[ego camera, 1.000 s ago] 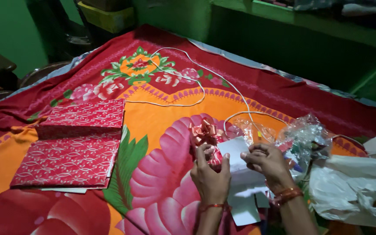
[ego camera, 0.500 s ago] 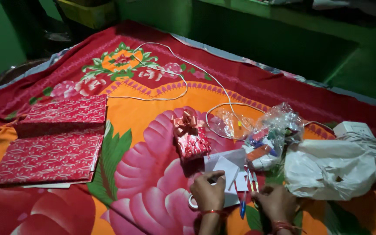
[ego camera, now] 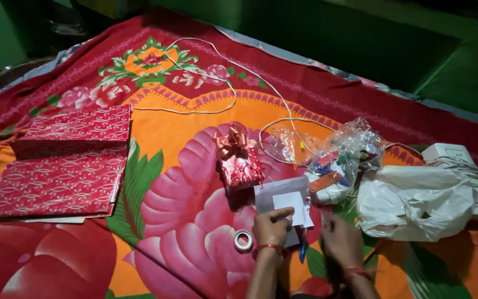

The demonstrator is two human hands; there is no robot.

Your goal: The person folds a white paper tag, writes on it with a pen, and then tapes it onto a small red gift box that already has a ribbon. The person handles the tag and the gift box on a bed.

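My left hand (ego camera: 272, 226) rests on the bedspread with its thumb and fingers pinching the near edge of a small white paper (ego camera: 289, 200), which lies on a larger white sheet (ego camera: 266, 194). My right hand (ego camera: 341, 239) hovers just to the right, blurred, with nothing clearly in it. A small gift box (ego camera: 241, 165) in shiny red wrap with a copper bow stands just beyond the papers, untouched. A roll of clear tape (ego camera: 243, 240) lies left of my left hand. A blue pen (ego camera: 302, 250) lies between my hands.
Red patterned wrapping paper (ego camera: 56, 185) and a wrapped flat box (ego camera: 76, 130) lie at the left. A white cable (ego camera: 222, 105) loops across the flowered bedspread (ego camera: 183, 221). Clear plastic bags of small items (ego camera: 341, 158), a white bag (ego camera: 416, 202) and a white power strip (ego camera: 460, 158) crowd the right.
Both hands let go of the gift box and drew back toward me. The box now stands alone. My left hand has settled on the white papers, and the tape roll is uncovered.
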